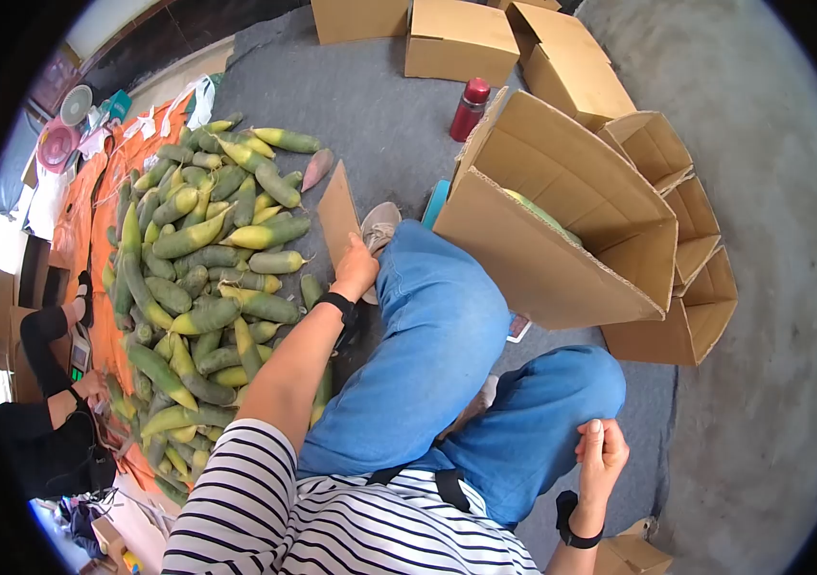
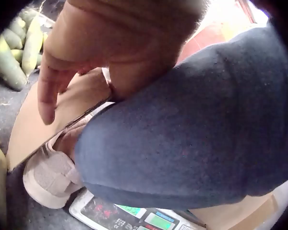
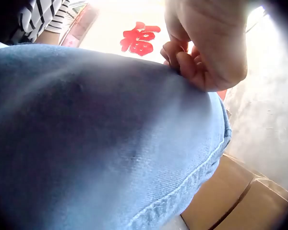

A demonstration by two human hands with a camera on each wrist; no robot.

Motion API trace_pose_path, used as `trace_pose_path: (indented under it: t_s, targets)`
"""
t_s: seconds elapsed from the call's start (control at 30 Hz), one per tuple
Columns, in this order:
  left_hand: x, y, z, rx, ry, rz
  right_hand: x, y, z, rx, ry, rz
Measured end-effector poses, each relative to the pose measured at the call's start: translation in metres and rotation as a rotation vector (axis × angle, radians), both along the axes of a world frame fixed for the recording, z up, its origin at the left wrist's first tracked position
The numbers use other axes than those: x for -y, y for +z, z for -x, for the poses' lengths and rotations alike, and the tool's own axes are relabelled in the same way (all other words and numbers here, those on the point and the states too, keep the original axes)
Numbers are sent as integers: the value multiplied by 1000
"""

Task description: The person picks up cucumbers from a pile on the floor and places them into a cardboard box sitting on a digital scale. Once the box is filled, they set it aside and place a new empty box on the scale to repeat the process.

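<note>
My left hand (image 1: 356,270) grips the near end of a flat piece of cardboard (image 1: 335,213), which stands on edge beside my shoe (image 1: 381,222). In the left wrist view its fingers lie across the cardboard's brown face; the thumb is hidden. My right hand (image 1: 603,453) rests at my right knee with its fingers loosely curled and nothing in them. A big pile of green radishes (image 1: 202,240) lies to my left. Ahead on the right, an open carton (image 1: 542,254) has a green radish (image 1: 538,213) showing inside. A digital scale (image 2: 129,213) shows past my left knee.
Several open cartons (image 1: 686,211) stand right of the big one, and closed boxes (image 1: 461,38) at the back. A red flask (image 1: 469,110) stands on the grey floor mat (image 1: 264,72). Orange sheeting (image 1: 92,220) lies under the pile. Another person's arm (image 1: 63,402) shows at left.
</note>
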State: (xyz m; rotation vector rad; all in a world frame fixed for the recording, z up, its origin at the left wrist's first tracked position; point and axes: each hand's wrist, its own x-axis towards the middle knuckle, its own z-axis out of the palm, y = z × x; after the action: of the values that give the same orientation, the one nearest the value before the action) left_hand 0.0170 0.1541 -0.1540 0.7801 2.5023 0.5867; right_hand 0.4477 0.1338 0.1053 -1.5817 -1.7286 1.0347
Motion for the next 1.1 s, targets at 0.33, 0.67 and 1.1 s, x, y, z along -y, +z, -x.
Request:
trace_pose_path:
  t_s: [0.33,0.67,1.1]
  targets:
    - [18,16,-26,19,-292,231,-1,-6,0,-21,13,-43]
    - [85,70,-30,15,-556,-280,4,-14,-6,-49,5,-101]
    - [112,238,-116,171,-469,-456,-10,-9,-23,-304,142,45]
